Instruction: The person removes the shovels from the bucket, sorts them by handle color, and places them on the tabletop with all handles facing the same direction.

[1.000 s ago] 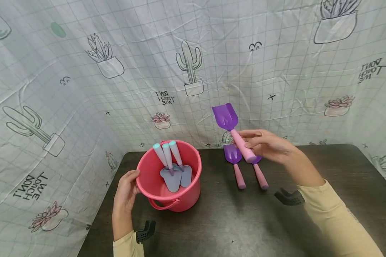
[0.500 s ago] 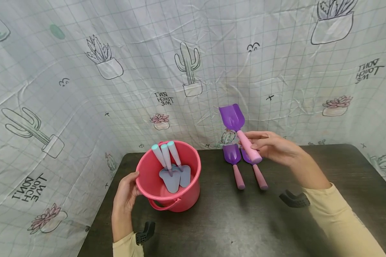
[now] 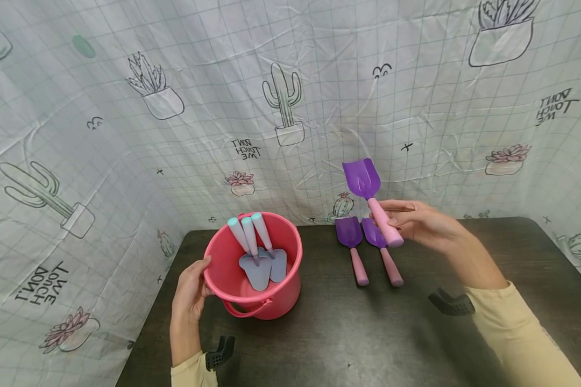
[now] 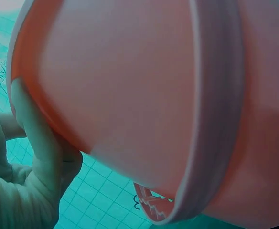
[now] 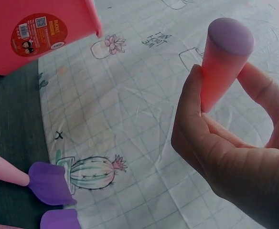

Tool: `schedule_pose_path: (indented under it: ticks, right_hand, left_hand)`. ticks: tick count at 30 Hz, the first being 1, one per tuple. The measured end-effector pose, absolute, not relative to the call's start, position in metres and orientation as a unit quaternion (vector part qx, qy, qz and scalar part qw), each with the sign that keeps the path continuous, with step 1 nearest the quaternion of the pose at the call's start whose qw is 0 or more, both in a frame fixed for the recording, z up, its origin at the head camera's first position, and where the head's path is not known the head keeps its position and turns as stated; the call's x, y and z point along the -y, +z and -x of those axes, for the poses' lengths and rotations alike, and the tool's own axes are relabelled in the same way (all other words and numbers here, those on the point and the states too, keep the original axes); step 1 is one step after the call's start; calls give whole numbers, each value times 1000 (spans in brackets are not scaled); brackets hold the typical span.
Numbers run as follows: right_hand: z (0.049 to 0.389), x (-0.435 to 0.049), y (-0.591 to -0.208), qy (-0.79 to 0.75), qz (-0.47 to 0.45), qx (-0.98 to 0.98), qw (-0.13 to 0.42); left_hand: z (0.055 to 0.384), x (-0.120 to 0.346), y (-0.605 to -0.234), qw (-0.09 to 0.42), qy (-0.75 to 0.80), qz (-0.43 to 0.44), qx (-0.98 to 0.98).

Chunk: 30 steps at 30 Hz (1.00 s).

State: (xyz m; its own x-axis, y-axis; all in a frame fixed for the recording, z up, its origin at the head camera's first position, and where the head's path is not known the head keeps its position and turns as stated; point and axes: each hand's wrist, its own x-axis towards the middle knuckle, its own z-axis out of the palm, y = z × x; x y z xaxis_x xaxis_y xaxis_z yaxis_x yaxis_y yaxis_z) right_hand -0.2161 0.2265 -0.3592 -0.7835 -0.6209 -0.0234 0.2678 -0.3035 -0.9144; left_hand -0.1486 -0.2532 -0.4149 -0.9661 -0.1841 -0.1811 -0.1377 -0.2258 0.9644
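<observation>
A pink-handled purple toy shovel (image 3: 363, 178) is raised above the table, its scoop upward. My right hand (image 3: 423, 223) pinches its handle (image 5: 225, 62) between thumb and fingers. Two similar shovels (image 3: 358, 263) (image 3: 391, 266) lie side by side on the table, below and left of that hand. To the left stands a red bucket (image 3: 283, 295), tilted a little towards me in the head view. My left hand (image 3: 190, 290) grips its left rim (image 4: 22, 52). Inside the bucket lean several grey-bladed trowels (image 3: 259, 271) with white, mint-tipped handles.
The dark table (image 3: 329, 333) ends against a white cloth (image 3: 213, 97) printed with cacti and a grid, which hangs behind and at both sides. The bucket's handle (image 3: 249, 312) hangs down at its front. A black wrist mount (image 3: 221, 352) sticks out from the left sleeve.
My right hand has moved to the right with the raised shovel, uncovering more of the right-hand shovel on the table. The left hand and the bucket have stayed put.
</observation>
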Motion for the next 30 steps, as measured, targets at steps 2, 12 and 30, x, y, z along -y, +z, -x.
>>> schedule_pose_path:
  ticks: [2, 12, 30]
  right_hand:
    - [216, -229, -362, -797, 178, -500, 289]
    - [215, -238, -376, -786, 162, -521, 290]
    - [215, -257, -397, -779, 156, -539, 280]
  left_hand:
    - [150, 252, -416, 22, -769, -131, 626]
    - [153, 249, -418, 47, -768, -148, 621]
    - [152, 248, -419, 48, -767, -151, 622]
